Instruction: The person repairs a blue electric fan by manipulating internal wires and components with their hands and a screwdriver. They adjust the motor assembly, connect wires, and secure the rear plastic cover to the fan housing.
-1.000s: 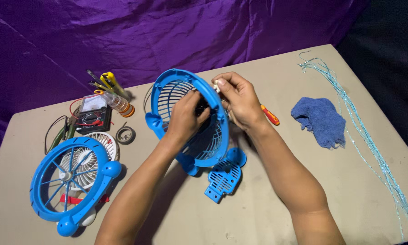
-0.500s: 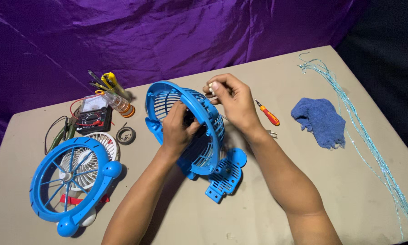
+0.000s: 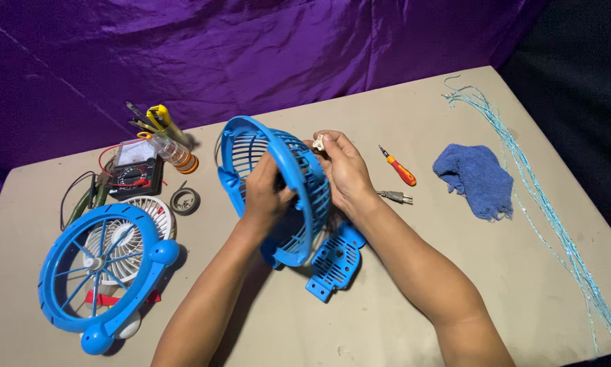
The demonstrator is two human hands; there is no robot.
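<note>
A blue fan housing with a grille [image 3: 298, 173] stands tilted on its edge at the middle of the table. My left hand [image 3: 264, 194] grips it from the near side, fingers tucked inside the ring. My right hand [image 3: 343, 170] presses against the grille's right side and pinches a small pale part [image 3: 318, 143] at its fingertips. A blue slotted base piece [image 3: 334, 261] lies flat just below the housing.
A blue front grille ring [image 3: 98, 275] lies at the left over a white fan blade [image 3: 142, 211]. A multimeter [image 3: 137, 173], tools [image 3: 162, 129] and a small ring [image 3: 184, 200] sit behind. An orange screwdriver [image 3: 400, 168], a plug [image 3: 394, 197], a blue cloth [image 3: 479, 177] and pale blue strands [image 3: 557, 224] lie right.
The housing has been turned up from facing me to standing edge-on. My right hand moved down against its right side, still pinching the small part.
</note>
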